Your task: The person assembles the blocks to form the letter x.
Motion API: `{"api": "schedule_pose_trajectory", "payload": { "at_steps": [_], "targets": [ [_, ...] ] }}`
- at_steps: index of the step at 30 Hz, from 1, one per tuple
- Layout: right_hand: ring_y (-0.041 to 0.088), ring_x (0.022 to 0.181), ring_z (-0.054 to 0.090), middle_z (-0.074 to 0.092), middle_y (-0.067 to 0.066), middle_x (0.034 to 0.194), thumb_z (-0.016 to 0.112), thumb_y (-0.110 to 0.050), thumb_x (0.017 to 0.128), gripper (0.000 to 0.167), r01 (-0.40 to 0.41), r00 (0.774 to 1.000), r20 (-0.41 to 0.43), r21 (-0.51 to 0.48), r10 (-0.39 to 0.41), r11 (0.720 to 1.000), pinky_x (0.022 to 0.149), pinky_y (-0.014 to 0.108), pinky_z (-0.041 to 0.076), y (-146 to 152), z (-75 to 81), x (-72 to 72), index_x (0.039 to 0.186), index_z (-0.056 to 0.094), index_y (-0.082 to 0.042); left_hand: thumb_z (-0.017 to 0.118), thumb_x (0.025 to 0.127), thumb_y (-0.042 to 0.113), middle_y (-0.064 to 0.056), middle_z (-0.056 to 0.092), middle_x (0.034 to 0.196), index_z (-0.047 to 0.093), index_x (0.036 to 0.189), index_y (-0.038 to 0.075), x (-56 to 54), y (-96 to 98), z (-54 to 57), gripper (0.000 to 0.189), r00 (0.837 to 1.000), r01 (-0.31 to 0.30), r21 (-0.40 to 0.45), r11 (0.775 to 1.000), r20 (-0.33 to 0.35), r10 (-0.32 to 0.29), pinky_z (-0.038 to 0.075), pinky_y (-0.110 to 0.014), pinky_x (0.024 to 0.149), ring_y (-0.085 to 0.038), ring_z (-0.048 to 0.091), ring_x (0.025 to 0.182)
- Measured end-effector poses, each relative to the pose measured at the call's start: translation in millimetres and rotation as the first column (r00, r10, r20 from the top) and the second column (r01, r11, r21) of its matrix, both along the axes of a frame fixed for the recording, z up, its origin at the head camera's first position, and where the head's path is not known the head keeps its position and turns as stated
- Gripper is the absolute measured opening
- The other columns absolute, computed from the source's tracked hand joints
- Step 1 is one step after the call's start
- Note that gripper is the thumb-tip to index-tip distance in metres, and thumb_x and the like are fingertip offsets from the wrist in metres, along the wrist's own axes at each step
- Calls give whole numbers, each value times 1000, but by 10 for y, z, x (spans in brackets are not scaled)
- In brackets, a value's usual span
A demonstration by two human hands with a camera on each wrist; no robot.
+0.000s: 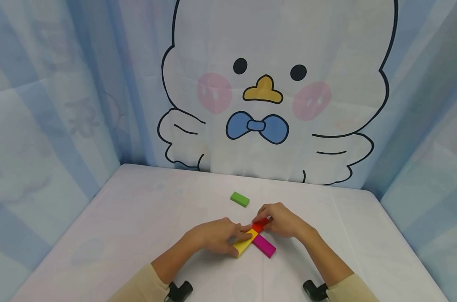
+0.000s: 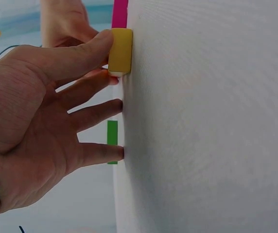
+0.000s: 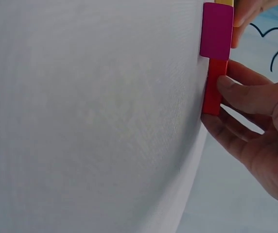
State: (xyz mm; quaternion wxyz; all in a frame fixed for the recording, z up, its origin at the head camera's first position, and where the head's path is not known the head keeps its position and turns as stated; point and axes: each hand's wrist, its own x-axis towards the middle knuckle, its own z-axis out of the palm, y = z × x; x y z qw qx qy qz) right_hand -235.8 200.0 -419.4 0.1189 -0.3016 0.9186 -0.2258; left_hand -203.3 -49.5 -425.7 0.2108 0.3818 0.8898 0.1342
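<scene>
My left hand (image 1: 221, 237) pinches a yellow block (image 1: 243, 246) between thumb and fingers; the left wrist view shows the thumb on the end of the yellow block (image 2: 121, 51). My right hand (image 1: 283, 220) grips a red block (image 1: 259, 226), its thumb along one side of the red block (image 3: 214, 92) in the right wrist view. Yellow and red meet end to end in a slanting line. A magenta block (image 1: 264, 246) lies beside that joint, angled toward the lower right, touched by neither hand. Part of the red block is hidden under the right fingers.
A green block (image 1: 240, 199) lies alone farther back on the white-covered table (image 1: 137, 201). Behind the table hangs a curtain (image 1: 281, 33) with a cartoon bird, and more curtains stand at both sides.
</scene>
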Motion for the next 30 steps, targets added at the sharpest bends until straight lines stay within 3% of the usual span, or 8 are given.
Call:
{"api": "schedule_pose_trajectory", "payload": {
  "at_steps": [19,30],
  "targets": [
    [23,110,66,72,2,116,76,0,90,30,-10,1000,3,-14,10,1000,86,31,62,38,-20,-28,116,81,-15,77,94,36,15,46,161,52,153,36,-11,14,12,64,1000,1,-1,1000,-11,-1,52,-34,109,-21,53,143],
    [30,119,63,69,7,126,77,-3,90,31,-4,1000,-4,-20,4,1000,91,36,62,28,-13,10,118,80,-17,78,93,35,17,46,160,54,152,37,16,9,26,63,1000,-16,7,1000,2,16,51,-36,110,-20,53,143]
  ]
}}
